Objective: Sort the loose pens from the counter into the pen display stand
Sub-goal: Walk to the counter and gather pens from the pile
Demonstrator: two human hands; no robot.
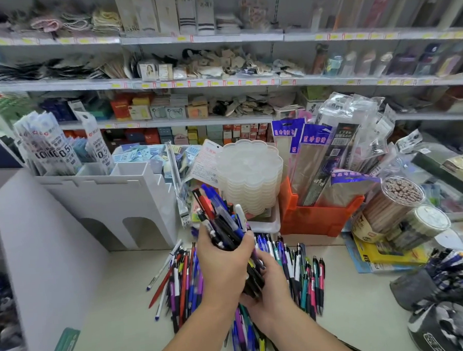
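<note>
A person stands at a shop counter point(363, 297), both hands raised over a spread of loose pens point(184, 278). The left hand point(223, 266) has its fingers curled tightly round a thick bundle of pens point(222, 223), tips fanning upward past the fingers. The right hand point(269, 287) cups the bundle's lower end from beneath, fingers wrapped round it. More pens lie on the counter under and on both sides of the fingers. The white pen display stand point(106, 196) sits up and left of the fingers. An orange bin point(317, 219) is to their upper right.
</note>
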